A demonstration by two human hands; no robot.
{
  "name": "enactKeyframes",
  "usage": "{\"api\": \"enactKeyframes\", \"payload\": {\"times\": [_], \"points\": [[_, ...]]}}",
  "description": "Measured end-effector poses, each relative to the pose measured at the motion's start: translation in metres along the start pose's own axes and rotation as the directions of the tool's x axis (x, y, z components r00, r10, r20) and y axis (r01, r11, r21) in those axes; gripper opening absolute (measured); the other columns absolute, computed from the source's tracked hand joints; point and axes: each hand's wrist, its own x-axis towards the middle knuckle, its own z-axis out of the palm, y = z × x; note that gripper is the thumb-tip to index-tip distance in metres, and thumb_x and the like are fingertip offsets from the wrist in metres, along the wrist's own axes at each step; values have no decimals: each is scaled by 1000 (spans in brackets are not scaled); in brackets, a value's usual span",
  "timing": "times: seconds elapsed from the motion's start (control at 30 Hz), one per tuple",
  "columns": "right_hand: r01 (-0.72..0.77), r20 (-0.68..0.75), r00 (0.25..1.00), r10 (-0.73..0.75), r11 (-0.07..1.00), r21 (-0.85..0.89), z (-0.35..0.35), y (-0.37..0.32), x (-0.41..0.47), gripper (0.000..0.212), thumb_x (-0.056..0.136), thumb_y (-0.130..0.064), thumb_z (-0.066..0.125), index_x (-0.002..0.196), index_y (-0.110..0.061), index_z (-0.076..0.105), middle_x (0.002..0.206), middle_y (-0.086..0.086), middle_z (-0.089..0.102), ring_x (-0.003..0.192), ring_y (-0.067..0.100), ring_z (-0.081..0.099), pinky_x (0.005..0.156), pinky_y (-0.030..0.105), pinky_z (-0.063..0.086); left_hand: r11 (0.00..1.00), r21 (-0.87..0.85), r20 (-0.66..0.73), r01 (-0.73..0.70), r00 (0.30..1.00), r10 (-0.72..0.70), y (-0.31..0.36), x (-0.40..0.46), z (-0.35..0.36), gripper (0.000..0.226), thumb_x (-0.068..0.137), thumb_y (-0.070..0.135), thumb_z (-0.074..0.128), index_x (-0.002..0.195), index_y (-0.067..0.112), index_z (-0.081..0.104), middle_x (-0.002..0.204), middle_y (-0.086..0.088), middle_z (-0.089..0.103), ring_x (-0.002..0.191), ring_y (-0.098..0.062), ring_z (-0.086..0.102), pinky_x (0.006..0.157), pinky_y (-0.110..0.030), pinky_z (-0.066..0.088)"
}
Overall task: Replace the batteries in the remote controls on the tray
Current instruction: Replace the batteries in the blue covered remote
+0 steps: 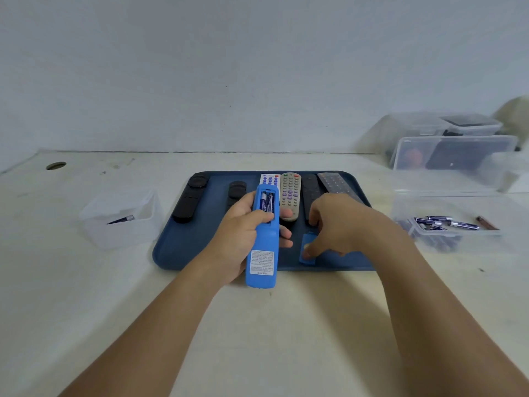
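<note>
We see the left hand (243, 233) grasping a blue remote (263, 239) above the tray's (177, 250) near edge, back up, two batteries (266, 201) in its uncovered compartment. The right hand (337, 224) pinches the blue battery cover (307, 250) lying on the tray.

Single view only, head-mounted wide-angle, so no second view and no overlap. It looks forward and down from above the near edge of the bench (86, 282), facing the pale wall (257, 67) at the far side. Both forearms enter from the bottom corners and converge mid-frame; the hands sit close to the lens, just below centre. The blue tray (177, 253) lies centred, square to the view. Wide-angle bowing shows at the edges: the bench's far edge curves and the clear boxes (452, 156) at far right look stretched and soft.
</note>
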Motion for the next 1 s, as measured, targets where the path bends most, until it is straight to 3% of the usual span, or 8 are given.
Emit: {"api": "enactKeyframes", "payload": {"times": [0.2,0.37,0.47,0.53,0.6,0.8,0.87,1.0], "points": [[4,46,999,-8,997,73,3,0,6,45,68,-32,90,98,-11,64,54,-1,63,37,7,57,55,25,48,999,-3,-29,33,999,-33,0,1,0,36,99,-5,40,128,8,57,103,-17,75,65,-23,67,62,-37,61],[123,12,991,-134,943,309,-4,8,2,30,79,-13,82,95,-7,57,61,5,64,45,12,55,46,22,47,1000,-3,-17,22,1000,-22,-1,1,-2,38,98,-6,40,130,8,56,100,-14,75,66,-24,65,62,-38,60],[272,-180,962,-204,741,614,-11,11,-1,20,85,-7,76,100,-6,62,63,7,66,49,14,52,45,23,44,1000,-23,-4,19,1000,-19,0,0,-2,39,98,-6,41,131,9,55,98,-12,74,67,-24,65,63,-38,60],[351,-317,935,-157,529,773,-13,9,0,21,89,-4,70,110,-8,66,69,8,65,54,16,56,49,23,49,1000,-23,-9,16,1000,-16,1,0,-1,38,98,-5,41,131,8,55,87,-9,74,65,-23,65,61,-36,59],[379,-361,925,-120,374,847,-8,-2,3,19,91,-2,67,110,-4,68,74,11,68,57,15,61,54,21,54,1000,-5,-23,17,1000,-17,3,-1,0,36,99,-2,42,130,9,56,76,-9,71,62,-23,65,58,-33,57],[295,-315,945,84,194,936,8,-21,10,10,90,-3,69,97,5,68,84,21,72,70,24,68,68,26,61,996,-93,-109,-6,994,-4,2,1,2,31,105,18,40,122,8,64,77,-12,69,63,-22,66,66,-40,59],[201,-219,973,74,196,960,9,-23,8,11,88,-8,73,87,1,68,82,19,73,71,25,70,65,26,61,993,-110,-161,-44,987,26,0,3,2,30,105,20,41,121,10,64,86,-14,70,66,-24,66,73,-42,57],[74,-85,996,8,410,909,14,-28,7,29,84,-23,78,94,4,74,79,14,70,58,12,58,49,19,47,991,-108,-254,-82,966,52,1,7,-3,31,105,26,44,124,12,64,97,-10,74,72,-21,68,64,-34,57]]}}
